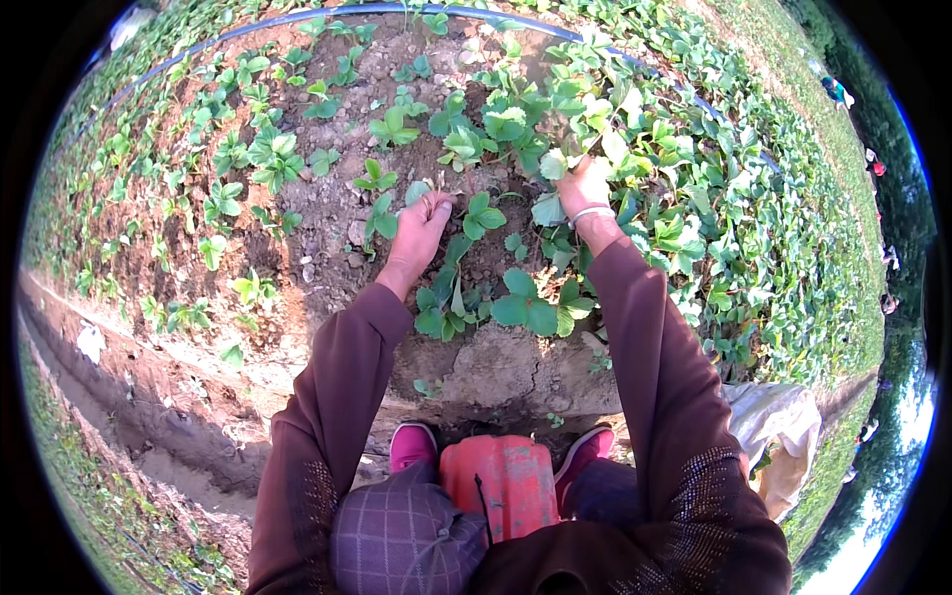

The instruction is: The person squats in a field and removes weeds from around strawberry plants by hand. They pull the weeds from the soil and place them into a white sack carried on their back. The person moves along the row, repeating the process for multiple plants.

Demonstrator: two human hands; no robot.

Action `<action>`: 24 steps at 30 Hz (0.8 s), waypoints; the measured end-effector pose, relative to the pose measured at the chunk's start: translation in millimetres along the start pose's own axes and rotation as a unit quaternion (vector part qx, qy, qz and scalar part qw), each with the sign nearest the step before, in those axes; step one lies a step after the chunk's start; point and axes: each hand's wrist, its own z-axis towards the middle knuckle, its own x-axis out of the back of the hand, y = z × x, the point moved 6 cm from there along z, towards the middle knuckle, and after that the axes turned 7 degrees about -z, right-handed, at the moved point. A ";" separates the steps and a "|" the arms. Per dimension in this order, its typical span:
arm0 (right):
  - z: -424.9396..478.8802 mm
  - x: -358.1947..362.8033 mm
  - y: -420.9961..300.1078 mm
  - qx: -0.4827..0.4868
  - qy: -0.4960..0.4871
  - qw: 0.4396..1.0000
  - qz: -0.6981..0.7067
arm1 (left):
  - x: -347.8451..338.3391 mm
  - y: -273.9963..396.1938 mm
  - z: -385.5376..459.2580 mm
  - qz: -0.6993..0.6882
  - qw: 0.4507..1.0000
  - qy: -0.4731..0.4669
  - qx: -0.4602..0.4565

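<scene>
Both hands reach over a raised soil bed (491,364) of strawberry plants. My left hand (422,230) is closed at mid-bed, thumb against the fingers, with a thin stem or runner pinched at the fingertips and a leaf beside the knuckles. A small strawberry plant (483,216) stands just right of it. My right hand (586,190), with a pale band at the wrist, reaches among the denser strawberry leaves (617,134); its fingertips are partly hidden by foliage, so what they hold cannot be told. Larger strawberry leaves (525,303) lie nearer, between my forearms.
A worn red plastic container (498,487) is between my legs, at the bed's near edge. A whitish sack (777,439) lies right of my right arm. A blue hose (372,9) crosses the bed's far part. A furrow runs along the near left. Distant people appear at far right.
</scene>
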 end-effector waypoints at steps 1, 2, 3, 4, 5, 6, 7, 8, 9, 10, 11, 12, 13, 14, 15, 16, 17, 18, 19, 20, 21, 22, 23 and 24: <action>-3.7 -5.3 -17.2 0.041 -0.038 0.990 -0.129 | 6.5 -2.4 -0.9 -0.036 0.999 0.010 0.016; -19.2 -10.4 -42.2 0.166 -0.034 0.967 -0.190 | 14.5 -4.4 -1.8 -0.071 0.997 0.021 0.031; -27.3 -20.8 -59.3 0.312 -0.004 0.911 -0.269 | 14.1 -4.9 -0.1 -0.111 0.992 0.026 0.045; -33.1 -29.3 -64.4 0.380 -0.014 0.873 -0.305 | 11.9 -2.5 1.1 -0.141 0.989 0.040 0.025; -40.1 -39.4 -68.7 0.445 -0.023 0.828 -0.340 | 10.1 -2.0 0.1 -0.119 0.991 0.045 0.025; -39.7 -45.0 -72.4 0.461 -0.002 0.816 -0.348 | 10.9 1.3 -2.2 -0.095 0.994 0.051 0.024; -39.2 -51.3 -74.6 0.476 0.019 0.804 -0.356 | 11.1 4.7 -3.5 -0.069 0.996 0.057 0.023; -33.4 -57.0 -73.1 0.457 0.043 0.803 -0.380 | 10.4 1.2 -2.3 -0.079 0.995 0.064 0.017; -27.1 -60.7 -69.1 0.420 0.054 0.816 -0.394 | 8.9 0.7 -1.7 -0.078 0.995 0.059 0.027; -20.8 -63.2 -64.2 0.381 0.066 0.827 -0.408 | 7.3 0.1 -1.3 -0.077 0.995 0.053 0.036; -14.9 -64.6 -58.3 0.341 0.077 0.837 -0.420 | 5.6 -0.5 -0.4 -0.077 0.995 0.047 0.046; -18.5 -64.1 -58.7 0.354 0.115 0.840 -0.394 | 6.3 -1.6 -0.4 -0.062 0.996 0.032 0.052; -20.8 -67.5 -55.7 0.350 0.117 0.846 -0.386 | 7.4 -1.9 0.3 -0.052 0.997 0.035 0.048; -19.6 -74.4 -48.9 0.317 0.079 0.860 -0.393 | 7.4 -2.4 1.4 -0.043 0.997 0.037 0.043; -19.7 -79.5 -45.2 0.283 0.041 0.872 -0.397 | 7.4 -3.0 1.3 -0.032 0.998 0.039 0.040; -18.6 -83.0 -44.5 0.270 0.017 0.879 -0.392 | 6.8 -3.4 1.8 -0.036 0.998 0.039 0.034; -16.9 -86.4 -44.1 0.258 -0.006 0.885 -0.387 | 6.0 -3.8 2.3 -0.040 0.998 0.040 0.029; -16.9 -88.0 -48.5 0.245 -0.029 0.891 -0.380 | 7.2 -4.7 2.6 -0.043 0.998 0.041 0.024; -19.4 -89.9 -54.5 0.246 -0.049 0.897 -0.365 | 9.1 -6.5 2.9 -0.043 0.998 0.044 0.027; -20.4 -88.7 -56.9 0.242 -0.076 0.902 -0.351 | 11.2 -8.1 3.1 -0.043 0.997 0.048 0.030; -19.6 -87.7 -58.3 0.238 -0.101 0.905 -0.337 | 11.8 -6.5 5.0 -0.043 0.997 0.052 0.031; -17.5 -85.9 -56.9 0.248 -0.118 0.902 -0.332 | 11.7 -5.6 5.1 -0.050 0.997 0.051 0.035; -13.4 -81.8 -53.8 0.259 -0.136 0.899 -0.327 | 11.8 -4.9 3.8 -0.056 0.996 0.051 0.038; -10.5 -78.7 -47.9 0.268 -0.155 0.893 -0.325 | 7.9 -6.3 2.5 -0.067 0.996 0.051 0.044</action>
